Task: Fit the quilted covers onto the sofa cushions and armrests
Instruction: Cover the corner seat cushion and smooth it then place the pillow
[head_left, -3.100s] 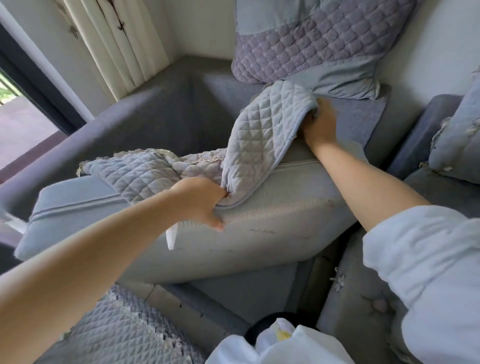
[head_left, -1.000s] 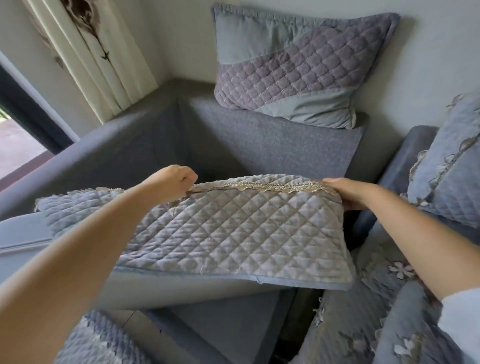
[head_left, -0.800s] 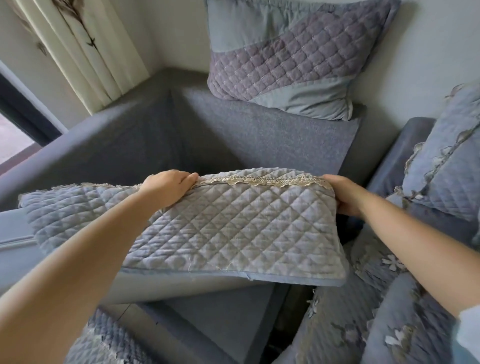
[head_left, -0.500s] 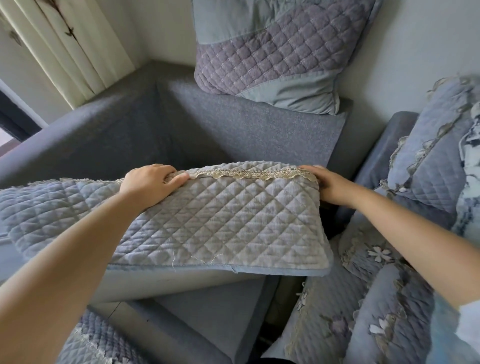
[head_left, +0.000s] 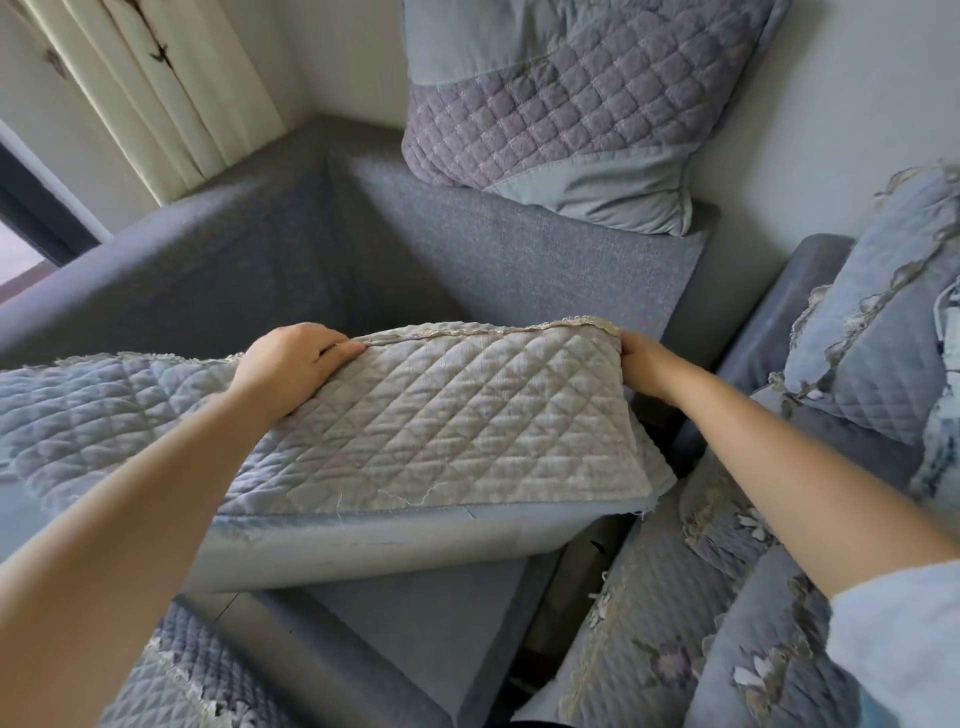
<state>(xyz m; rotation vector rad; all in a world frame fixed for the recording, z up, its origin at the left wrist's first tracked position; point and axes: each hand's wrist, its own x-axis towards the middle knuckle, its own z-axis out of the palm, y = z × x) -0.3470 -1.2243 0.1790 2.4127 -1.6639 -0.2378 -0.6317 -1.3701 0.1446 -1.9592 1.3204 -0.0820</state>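
A flower-trimmed quilted piece (head_left: 670, 639) is seen nearest, low at the right. Behind it, the quilted cover (head_left: 415, 431) is spread over the tilted seat cushion (head_left: 363, 540). Its lace edge is gripped by the left hand (head_left: 291, 364) and the right hand (head_left: 647, 366), set wide apart. Farther back, a pillow (head_left: 561, 109) rests on the sofa backrest (head_left: 519, 249).

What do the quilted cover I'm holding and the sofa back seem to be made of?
Quilted cover: looks like padded woven fabric, matte, stitched in diamonds, with a lace-like trim and loose threads at its near hem. Sofa back: seemingly coarse grey upholstery weave, matte and flecked.
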